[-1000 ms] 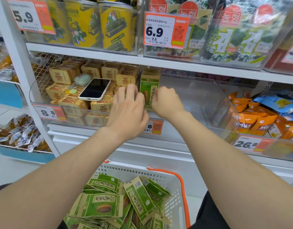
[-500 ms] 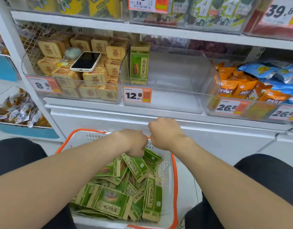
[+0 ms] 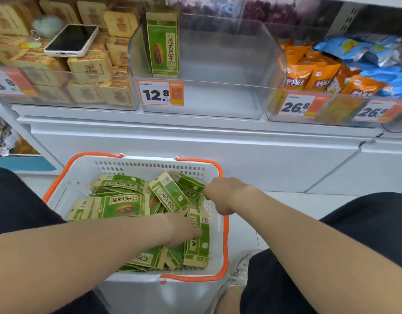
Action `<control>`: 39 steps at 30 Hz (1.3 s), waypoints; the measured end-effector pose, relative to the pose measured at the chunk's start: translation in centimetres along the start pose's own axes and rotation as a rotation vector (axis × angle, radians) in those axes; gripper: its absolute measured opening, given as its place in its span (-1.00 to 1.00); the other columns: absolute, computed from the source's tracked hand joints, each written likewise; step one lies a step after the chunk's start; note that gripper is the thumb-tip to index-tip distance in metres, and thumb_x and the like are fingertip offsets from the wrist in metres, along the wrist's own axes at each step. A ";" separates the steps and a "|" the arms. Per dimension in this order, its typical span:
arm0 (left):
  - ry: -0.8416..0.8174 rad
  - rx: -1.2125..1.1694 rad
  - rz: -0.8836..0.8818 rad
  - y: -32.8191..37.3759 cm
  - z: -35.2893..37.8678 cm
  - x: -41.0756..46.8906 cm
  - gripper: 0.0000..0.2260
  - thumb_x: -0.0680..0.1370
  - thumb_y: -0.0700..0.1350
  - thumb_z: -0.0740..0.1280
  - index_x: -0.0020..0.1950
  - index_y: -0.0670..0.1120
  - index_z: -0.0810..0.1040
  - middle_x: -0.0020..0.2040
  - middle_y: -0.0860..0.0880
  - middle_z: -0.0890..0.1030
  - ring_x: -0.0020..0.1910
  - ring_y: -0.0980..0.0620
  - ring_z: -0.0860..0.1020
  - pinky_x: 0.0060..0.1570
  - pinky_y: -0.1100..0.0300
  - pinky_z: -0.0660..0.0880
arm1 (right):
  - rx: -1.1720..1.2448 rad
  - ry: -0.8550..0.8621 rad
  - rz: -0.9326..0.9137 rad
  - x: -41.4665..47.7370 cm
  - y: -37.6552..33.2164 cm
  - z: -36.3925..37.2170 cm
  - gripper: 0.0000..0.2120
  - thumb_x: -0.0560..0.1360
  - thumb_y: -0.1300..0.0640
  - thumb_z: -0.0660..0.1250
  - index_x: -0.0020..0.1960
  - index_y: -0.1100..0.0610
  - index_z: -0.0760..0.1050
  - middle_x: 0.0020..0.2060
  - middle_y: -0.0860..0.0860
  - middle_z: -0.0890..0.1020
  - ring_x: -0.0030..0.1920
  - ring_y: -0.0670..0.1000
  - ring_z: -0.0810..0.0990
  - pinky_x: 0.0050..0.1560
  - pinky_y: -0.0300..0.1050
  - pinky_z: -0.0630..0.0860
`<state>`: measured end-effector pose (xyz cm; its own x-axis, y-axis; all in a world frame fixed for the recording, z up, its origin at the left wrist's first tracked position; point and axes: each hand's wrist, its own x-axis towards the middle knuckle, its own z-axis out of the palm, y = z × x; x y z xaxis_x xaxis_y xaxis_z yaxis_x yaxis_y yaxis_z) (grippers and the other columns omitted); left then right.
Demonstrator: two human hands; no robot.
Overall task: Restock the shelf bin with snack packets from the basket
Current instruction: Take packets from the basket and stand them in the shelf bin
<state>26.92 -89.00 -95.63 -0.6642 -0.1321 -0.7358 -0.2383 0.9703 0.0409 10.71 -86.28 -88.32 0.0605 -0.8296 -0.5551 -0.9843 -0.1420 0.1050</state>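
A white basket (image 3: 82, 177) with orange handles sits on the floor between my knees, holding several green snack packets (image 3: 120, 206). My left hand (image 3: 183, 230) is down inside it, fingers and thumb around an upright packet (image 3: 198, 248) by the right wall. At the basket's right rim, my right hand (image 3: 221, 196) has its fingers curled and pinches the corner of another green packet (image 3: 187, 185). Above, the clear shelf bin (image 3: 218, 91) holds one green packet (image 3: 162, 45) standing upright against its left wall.
A phone (image 3: 72, 40) lies on tan boxes (image 3: 89, 64) in the bin to the left. Orange and blue packets (image 3: 313, 74) fill the bin to the right. A 12.8 price tag (image 3: 160, 92) marks the clear bin. A white cabinet front stands behind the basket; my shoe (image 3: 240, 273) is beside it.
Both hands left the shelf bin, leaving one packet upright there, and dropped into the basket. The left now grips a packet at the right wall; the right pinches another.
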 end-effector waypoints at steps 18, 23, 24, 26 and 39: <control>0.252 -0.464 -0.062 1.0 0.9 3.2 -0.50 0.56 -0.10 0.52 0.48 0.03 0.51 0.25 -0.06 0.62 0.21 -0.10 0.57 0.16 0.05 0.53 | 0.023 -0.067 -0.016 0.8 0.4 -1.3 -0.54 0.53 0.37 0.24 0.39 0.10 0.51 0.19 0.07 0.58 -0.17 0.03 0.56 -0.31 -0.10 0.46; 0.420 -0.534 -0.141 -1.3 -1.2 2.3 -0.77 0.55 0.19 0.48 0.00 0.10 0.53 -0.07 0.06 0.61 -0.05 -0.04 0.61 -0.03 -0.03 0.62 | 0.141 -0.048 0.025 0.4 1.4 -2.0 -0.64 0.54 0.31 0.23 0.31 0.13 0.51 0.06 0.07 0.58 -0.09 0.08 0.61 -0.29 -0.08 0.46; 0.476 -0.568 -0.171 -2.1 -1.7 2.0 -0.76 0.55 0.20 0.47 -0.01 0.08 0.56 -0.10 0.08 0.62 -0.08 -0.02 0.62 -0.05 -0.01 0.61 | 0.191 -0.032 0.034 0.3 1.6 -2.4 -0.68 0.55 0.27 0.24 0.29 0.15 0.51 -0.01 0.07 0.58 -0.14 0.07 0.58 -0.27 -0.08 0.47; 0.621 -0.672 -0.214 -3.8 -3.1 1.1 -0.76 0.54 0.21 0.48 0.00 0.06 0.64 -0.17 0.11 0.62 -0.13 0.00 0.61 -0.08 0.03 0.58 | 0.310 0.001 0.049 0.3 1.9 -3.2 -0.65 0.58 0.15 0.27 0.34 0.20 0.51 0.01 0.11 0.61 -0.09 0.09 0.61 -0.15 -0.03 0.58; 1.224 -1.653 -0.338 -5.4 -9.0 -4.6 -0.52 0.68 0.22 0.27 -0.12 -0.18 0.60 -0.27 -0.08 0.62 -0.28 -0.11 0.56 -0.19 0.07 0.51 | 1.629 0.457 0.158 -0.2 4.0 -7.7 -0.77 0.47 0.29 0.56 0.08 0.25 0.59 -0.08 0.20 0.75 -0.10 0.12 0.77 -0.06 0.04 0.72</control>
<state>24.92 -95.47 -86.36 -0.3239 -0.9346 -0.1467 -0.2279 -0.0734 0.9709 8.03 -90.85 -81.50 -0.2946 -0.8977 -0.3275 -0.1041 0.3708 -0.9228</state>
